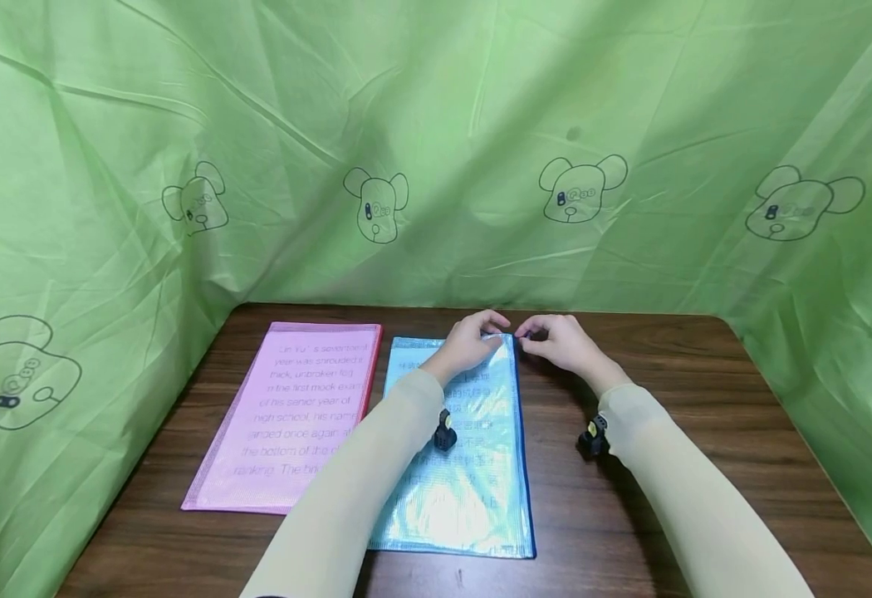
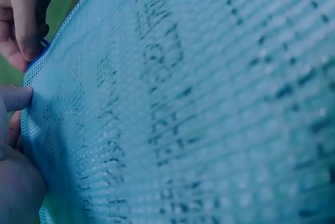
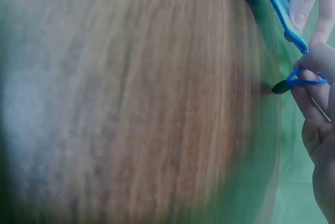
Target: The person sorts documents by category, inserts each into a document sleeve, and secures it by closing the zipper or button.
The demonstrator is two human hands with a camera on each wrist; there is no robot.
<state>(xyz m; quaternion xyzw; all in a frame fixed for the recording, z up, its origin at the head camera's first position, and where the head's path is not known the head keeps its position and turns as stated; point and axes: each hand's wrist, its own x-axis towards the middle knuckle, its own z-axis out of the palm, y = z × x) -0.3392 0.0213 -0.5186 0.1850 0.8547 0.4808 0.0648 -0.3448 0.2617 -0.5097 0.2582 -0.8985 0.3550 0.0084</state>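
A blue mesh zipper pouch (image 1: 473, 490) lies on the table with a printed sheet showing through it. My left hand (image 1: 463, 347) grips its far edge near the right corner, thumb on the front face and fingers behind, as the left wrist view shows. At that corner, my right hand (image 1: 565, 342) pinches the blue cord pull (image 3: 313, 81) of the zipper between thumb and fingers. The cord's dark tip (image 3: 281, 87) sticks out past the fingers. A blue zipper edge (image 3: 277, 4) runs up from the pull toward the left hand.
A pink mesh pouch (image 1: 294, 407) with printed English text lies to the left, partly covered by the left sleeve (image 1: 361, 490). The brown wooden table (image 1: 705, 432) extends to the right. A green curtain (image 1: 466, 149) with bear drawings hangs behind and at both sides.
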